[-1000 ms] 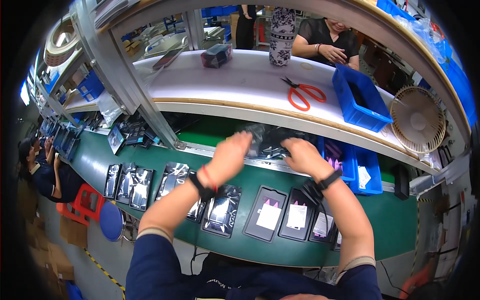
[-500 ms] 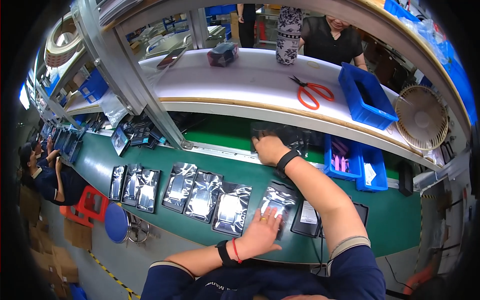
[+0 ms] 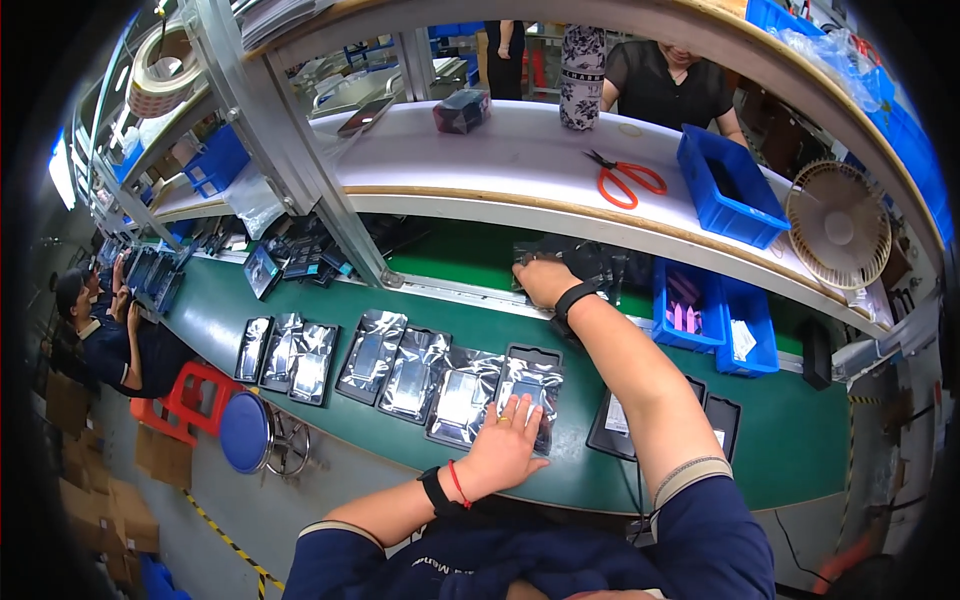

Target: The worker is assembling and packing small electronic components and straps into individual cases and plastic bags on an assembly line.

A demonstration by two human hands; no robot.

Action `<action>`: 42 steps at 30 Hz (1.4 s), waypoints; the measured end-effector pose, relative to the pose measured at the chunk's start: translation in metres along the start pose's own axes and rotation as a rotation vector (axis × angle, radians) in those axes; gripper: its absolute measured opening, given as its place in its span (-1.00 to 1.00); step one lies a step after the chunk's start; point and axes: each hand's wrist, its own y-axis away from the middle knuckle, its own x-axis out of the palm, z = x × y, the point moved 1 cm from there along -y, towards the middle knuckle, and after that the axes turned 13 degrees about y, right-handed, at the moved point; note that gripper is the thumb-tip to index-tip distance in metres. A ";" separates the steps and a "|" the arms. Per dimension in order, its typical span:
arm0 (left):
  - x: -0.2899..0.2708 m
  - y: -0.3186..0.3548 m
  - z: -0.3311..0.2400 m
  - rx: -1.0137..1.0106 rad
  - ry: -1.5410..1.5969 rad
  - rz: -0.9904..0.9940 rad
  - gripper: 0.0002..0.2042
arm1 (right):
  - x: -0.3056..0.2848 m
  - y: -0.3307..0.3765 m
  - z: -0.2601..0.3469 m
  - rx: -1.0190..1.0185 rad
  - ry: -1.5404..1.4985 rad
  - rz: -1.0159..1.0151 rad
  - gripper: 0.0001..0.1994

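My left hand (image 3: 508, 438) lies flat, fingers stretched, on a black tray with a shiny clear plastic bag (image 3: 532, 372). That tray sits at the right end of a row of similar bagged trays; one beside it is a bagged tray (image 3: 465, 395). Under the shelf, my right hand (image 3: 550, 284) has its fingers curled at the edge of a pile of clear plastic bags (image 3: 575, 255). The fingertips seem to pinch a bag, though they are partly hidden. Below my right forearm, a black tray (image 3: 607, 440) with a white label lies partly covered.
Blue bins (image 3: 690, 338) with pink pieces stand right of my right hand. Overhead, the white shelf (image 3: 480, 160) carries orange-handled scissors (image 3: 630, 183), a blue bin (image 3: 732, 190), a patterned bottle (image 3: 582, 85) and a fan (image 3: 838, 222). A metal post (image 3: 300, 140) rises at left. Co-workers sit across and far left.
My left hand has slid the bagged tray left, against the row. My right hand's fingers, earlier spread over the plastic bags, are now curled at their edge. The view has shifted slightly.
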 end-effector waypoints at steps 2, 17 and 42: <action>-0.002 -0.004 0.000 0.023 0.003 0.021 -0.25 | 0.009 0.010 -0.009 -0.016 0.123 -0.191 -0.81; -0.044 -0.206 0.129 -0.017 0.148 0.031 -0.21 | -0.044 0.243 0.059 0.265 -0.138 0.040 -0.44; -0.098 -0.145 0.072 0.038 0.239 -0.384 -0.71 | -0.021 0.102 -0.045 0.190 -0.189 -0.418 -0.59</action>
